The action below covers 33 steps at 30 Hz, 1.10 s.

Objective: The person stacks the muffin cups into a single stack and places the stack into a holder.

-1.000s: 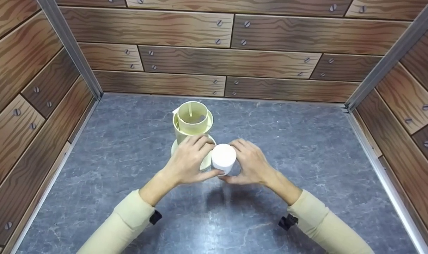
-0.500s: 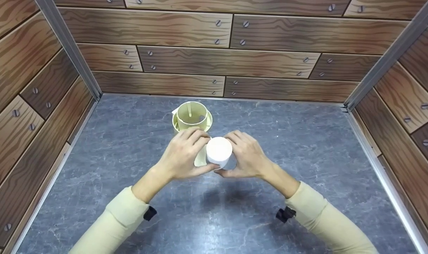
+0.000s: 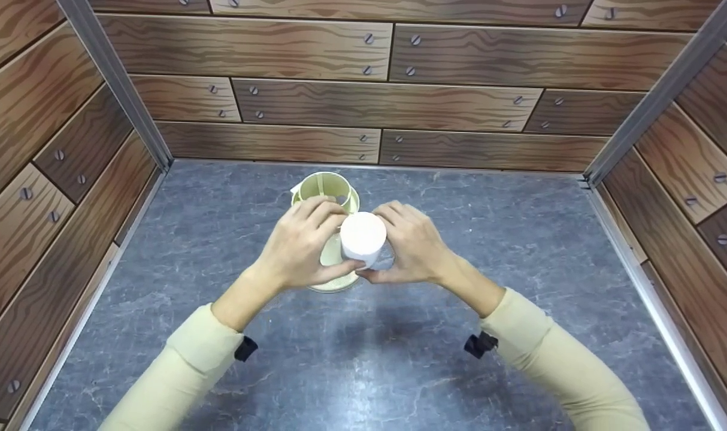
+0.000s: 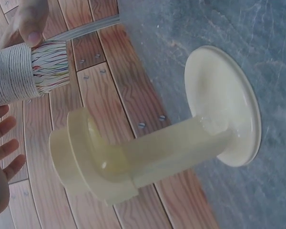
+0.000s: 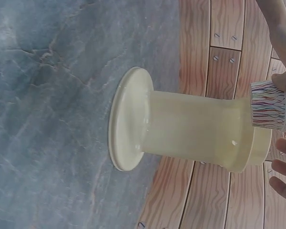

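Note:
A stack of paper cups, its body printed with coloured streaks, is held above the table between both hands. My left hand grips it from the left, thumb at the near side. From the right, my right hand grips it likewise. The two thumbs meet at the front. Just behind and left stands a cream cup dispenser with a round base, a tube and a ring-shaped open top. My left hand covers part of it in the head view. In the right wrist view the stack overlaps the top of the dispenser.
The dispenser stands upright on a grey marble-patterned table. Wood-plank-patterned walls enclose the left, right and back, with metal strips at the corners.
Both hands have carried the cup stack forward and a little left, toward the dispenser. My left hand now covers more of the dispenser's top; its base shows more. The dispenser has not moved.

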Each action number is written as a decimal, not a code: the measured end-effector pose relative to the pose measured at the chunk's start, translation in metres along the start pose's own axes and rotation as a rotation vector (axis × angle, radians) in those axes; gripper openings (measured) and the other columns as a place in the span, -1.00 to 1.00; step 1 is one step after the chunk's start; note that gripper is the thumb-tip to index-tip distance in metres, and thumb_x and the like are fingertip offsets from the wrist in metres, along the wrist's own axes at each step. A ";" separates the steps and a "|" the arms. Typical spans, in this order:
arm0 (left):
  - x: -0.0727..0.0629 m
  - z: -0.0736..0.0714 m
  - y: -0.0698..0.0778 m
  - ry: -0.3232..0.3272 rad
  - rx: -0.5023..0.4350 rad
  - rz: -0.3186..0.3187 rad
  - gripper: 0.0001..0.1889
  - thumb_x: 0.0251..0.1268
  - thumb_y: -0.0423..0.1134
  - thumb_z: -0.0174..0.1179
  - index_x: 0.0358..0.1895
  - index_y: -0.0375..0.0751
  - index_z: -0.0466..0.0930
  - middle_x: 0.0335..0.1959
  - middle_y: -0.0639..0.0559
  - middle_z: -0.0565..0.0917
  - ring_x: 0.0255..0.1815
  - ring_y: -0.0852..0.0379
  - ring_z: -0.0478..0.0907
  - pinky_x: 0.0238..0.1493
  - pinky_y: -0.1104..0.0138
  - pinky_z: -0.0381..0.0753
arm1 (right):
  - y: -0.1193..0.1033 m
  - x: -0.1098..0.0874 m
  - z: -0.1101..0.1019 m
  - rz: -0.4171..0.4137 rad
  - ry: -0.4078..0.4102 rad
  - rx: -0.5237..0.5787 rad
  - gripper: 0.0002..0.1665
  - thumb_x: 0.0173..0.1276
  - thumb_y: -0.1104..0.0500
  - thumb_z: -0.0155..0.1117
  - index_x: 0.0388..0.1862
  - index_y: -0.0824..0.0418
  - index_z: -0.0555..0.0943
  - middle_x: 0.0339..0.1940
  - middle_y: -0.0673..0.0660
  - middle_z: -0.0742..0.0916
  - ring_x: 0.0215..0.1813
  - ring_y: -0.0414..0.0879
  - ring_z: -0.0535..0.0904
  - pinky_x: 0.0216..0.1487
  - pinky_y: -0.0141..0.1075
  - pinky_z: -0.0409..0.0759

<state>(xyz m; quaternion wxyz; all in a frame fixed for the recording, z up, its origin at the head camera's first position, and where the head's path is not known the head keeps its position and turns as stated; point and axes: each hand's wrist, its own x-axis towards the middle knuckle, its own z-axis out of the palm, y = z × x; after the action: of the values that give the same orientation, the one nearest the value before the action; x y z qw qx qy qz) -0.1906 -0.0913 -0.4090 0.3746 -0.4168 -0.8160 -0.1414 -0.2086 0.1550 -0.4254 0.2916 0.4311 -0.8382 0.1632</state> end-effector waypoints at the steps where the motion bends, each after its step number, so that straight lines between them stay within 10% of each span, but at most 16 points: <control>1: 0.001 -0.002 -0.001 -0.001 0.003 -0.002 -0.33 0.05 0.31 0.50 0.01 -0.18 0.70 -0.01 -0.06 0.73 0.14 -0.10 0.65 0.21 0.09 0.69 | 0.000 0.002 -0.001 -0.001 0.001 -0.002 -0.07 -0.14 -0.38 0.63 0.10 0.18 0.67 -0.07 0.07 0.77 -0.05 -0.03 0.68 -0.10 -0.19 0.70; 33: 0.032 -0.039 -0.043 -0.021 0.073 -0.077 -0.32 0.20 0.28 0.39 0.02 -0.32 0.66 0.02 -0.16 0.70 0.16 -0.17 0.61 0.14 0.00 0.66 | 0.009 0.078 -0.020 0.044 -0.034 -0.033 -0.02 -0.06 -0.34 0.65 0.22 0.21 0.62 -0.04 0.12 0.74 -0.01 0.06 0.66 0.01 -0.12 0.70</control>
<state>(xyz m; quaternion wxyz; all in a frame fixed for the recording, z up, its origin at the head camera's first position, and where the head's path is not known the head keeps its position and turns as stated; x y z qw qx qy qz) -0.2171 -0.1203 -0.3557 0.3753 -0.3727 -0.8399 -0.1217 -0.2452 0.1218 -0.3606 0.2807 0.4104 -0.8548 0.1486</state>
